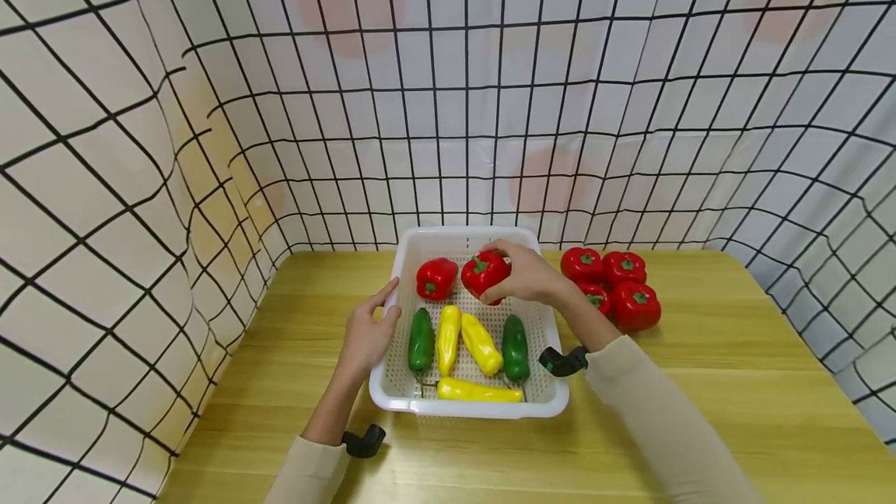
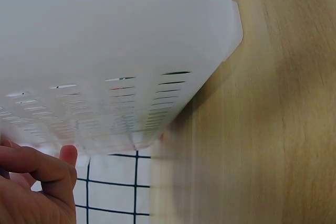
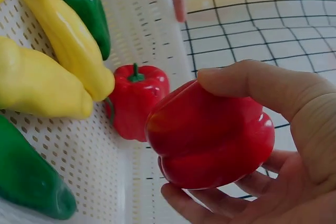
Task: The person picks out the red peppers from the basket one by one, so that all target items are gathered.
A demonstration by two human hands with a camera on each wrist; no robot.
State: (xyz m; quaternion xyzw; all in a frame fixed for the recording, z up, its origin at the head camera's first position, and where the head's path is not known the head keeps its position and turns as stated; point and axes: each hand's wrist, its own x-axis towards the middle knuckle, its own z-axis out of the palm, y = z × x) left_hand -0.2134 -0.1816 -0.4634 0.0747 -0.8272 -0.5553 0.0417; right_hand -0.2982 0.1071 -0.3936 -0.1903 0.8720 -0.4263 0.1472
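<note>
The right hand's (image 1: 528, 274) fingers, spread pepper-wide, clasp a red pepper (image 1: 481, 277) over the white basket's (image 1: 469, 409) one-o'clock area. The left hand's (image 1: 367, 333) fingers pinch the rim near ten o'clock, presumably steadying it.

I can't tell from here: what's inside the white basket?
The white basket holds one red pepper, three yellow peppers and two green peppers; the right hand holds another red pepper over it. What lies directly beneath the peppers is covered.
</note>
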